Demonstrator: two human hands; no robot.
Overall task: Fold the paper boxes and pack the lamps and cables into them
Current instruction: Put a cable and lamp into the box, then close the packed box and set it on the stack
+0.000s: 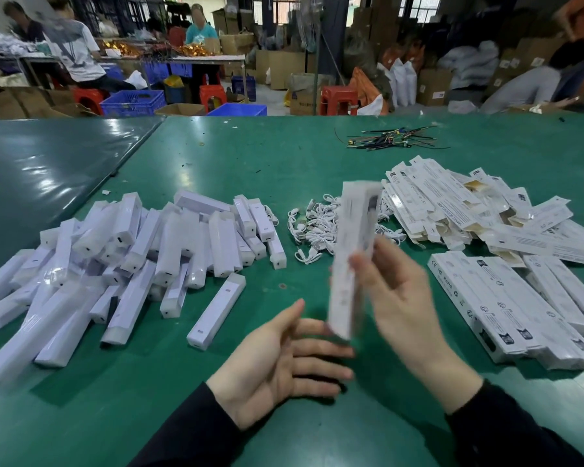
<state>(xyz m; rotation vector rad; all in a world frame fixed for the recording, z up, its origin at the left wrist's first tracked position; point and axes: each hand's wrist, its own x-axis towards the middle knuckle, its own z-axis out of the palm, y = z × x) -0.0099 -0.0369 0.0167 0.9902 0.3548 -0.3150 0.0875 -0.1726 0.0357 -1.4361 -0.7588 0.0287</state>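
**Asker:** Above the green table (216, 156), where is the box, and who has it?

**Packer:** The right hand (398, 298) is closed on the long paper box (351, 261) near its middle, upright and blurred. The left hand (284, 362) lies open just below it, holding nothing.

**Asker:** How will it handle?

**Packer:** I'd judge it light and thin-walled, easily crushed; pinch the edges, not the faces.

**Asker:** Any print?

**Packer:** On the held box, unreadable. The packed boxes (506, 305) right of the grip show CE and RoHS marks. Lamps (132, 251) lie left, cables (317, 227) beyond.
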